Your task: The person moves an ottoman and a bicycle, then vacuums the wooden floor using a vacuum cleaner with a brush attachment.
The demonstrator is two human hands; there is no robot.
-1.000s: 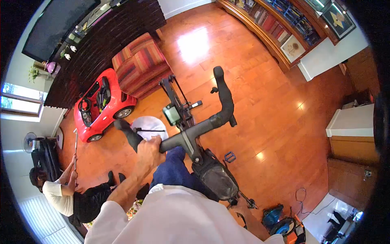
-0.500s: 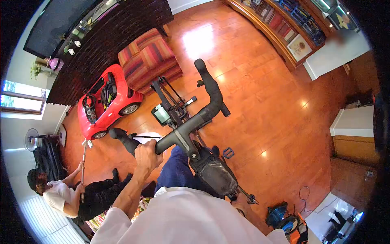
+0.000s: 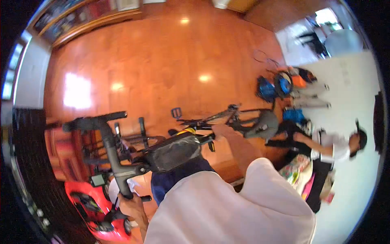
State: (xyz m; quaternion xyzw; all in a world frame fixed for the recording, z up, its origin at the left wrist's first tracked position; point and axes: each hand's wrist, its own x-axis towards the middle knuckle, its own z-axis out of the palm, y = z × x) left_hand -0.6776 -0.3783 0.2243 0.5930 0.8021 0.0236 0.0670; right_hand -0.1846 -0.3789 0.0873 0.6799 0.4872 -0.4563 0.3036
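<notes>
A black drop-handlebar bicycle (image 3: 115, 160) is close in front of me, with a dark bag (image 3: 172, 152) on its top tube and a small device (image 3: 98, 180) by the bars. My left hand (image 3: 131, 206) is closed round the handlebar near its lower end in view. Behind the bag, my right hand (image 3: 222, 131) grips the frame; its fingers are partly hidden and blurred. A pedal (image 3: 176, 112) sticks out on the far side.
A red toy car (image 3: 115, 231) and a striped seat (image 3: 61, 152) are at the left. Blue and orange gear (image 3: 283, 84) lies on the floor at the right. A person in a cap (image 3: 337, 148) sits by the right wall. A bookcase (image 3: 97, 24) stands at upper left.
My view has swung round to the right, so the bookcase, toy car and striped seat have shifted left. Both hands remain on the bicycle. A seated person now shows at the right.
</notes>
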